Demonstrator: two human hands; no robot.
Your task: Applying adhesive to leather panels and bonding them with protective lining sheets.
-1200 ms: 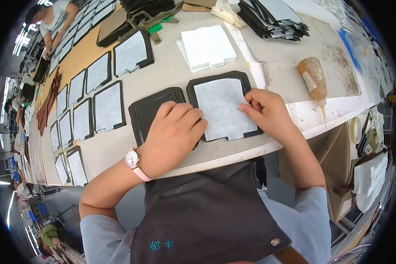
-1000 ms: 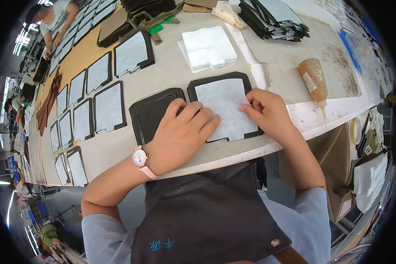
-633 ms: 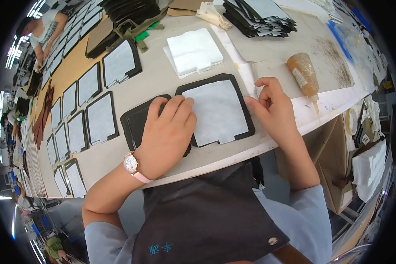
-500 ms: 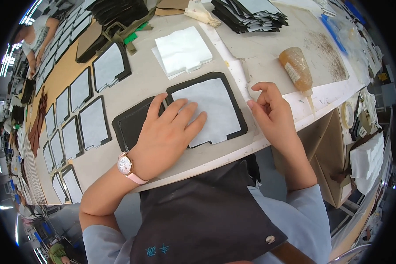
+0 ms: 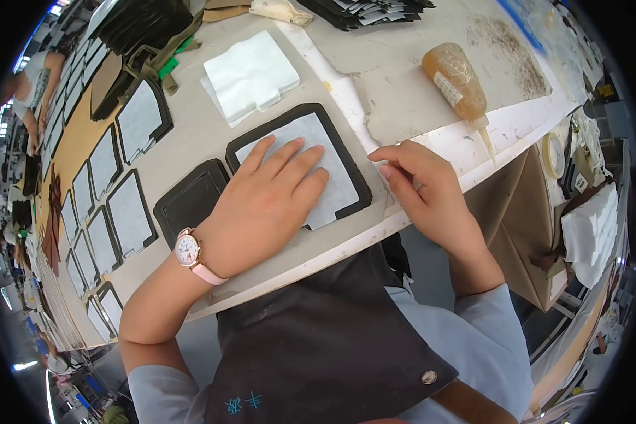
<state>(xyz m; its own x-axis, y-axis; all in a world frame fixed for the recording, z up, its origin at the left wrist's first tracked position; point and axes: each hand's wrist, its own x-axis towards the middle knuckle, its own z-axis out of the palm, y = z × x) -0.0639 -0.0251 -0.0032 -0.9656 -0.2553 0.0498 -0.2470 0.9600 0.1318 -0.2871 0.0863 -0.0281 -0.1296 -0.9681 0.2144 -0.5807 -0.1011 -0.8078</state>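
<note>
My left hand [image 5: 272,198] lies flat with fingers spread on a pale sheet [image 5: 336,159] that covers most of a black-edged panel [image 5: 357,187]. A pink-strapped watch [image 5: 188,249] is on that wrist. Partly under the left hand's thumb side is a plain black panel [image 5: 191,205]. My right hand [image 5: 424,187] hovers just off the pale-sheeted panel's right edge. Its fingers are curled, thumb and index close together, and nothing shows between them. Beyond the panel lies a stack of white sheets [image 5: 251,74].
Rows of similar black-edged panels [image 5: 131,212] lie to the left. A cone-shaped bag of amber glue [image 5: 454,81] rests at the right. Dark stacked pieces [image 5: 364,10] lie at the back. Below the table's right edge stands a cardboard box [image 5: 516,226]. Another person [image 5: 39,92] is at far left.
The whole view has shifted and turned slightly. My left hand has slid further onto the pale sheet. My right hand has come closer to the panel's edge, its index finger more curled.
</note>
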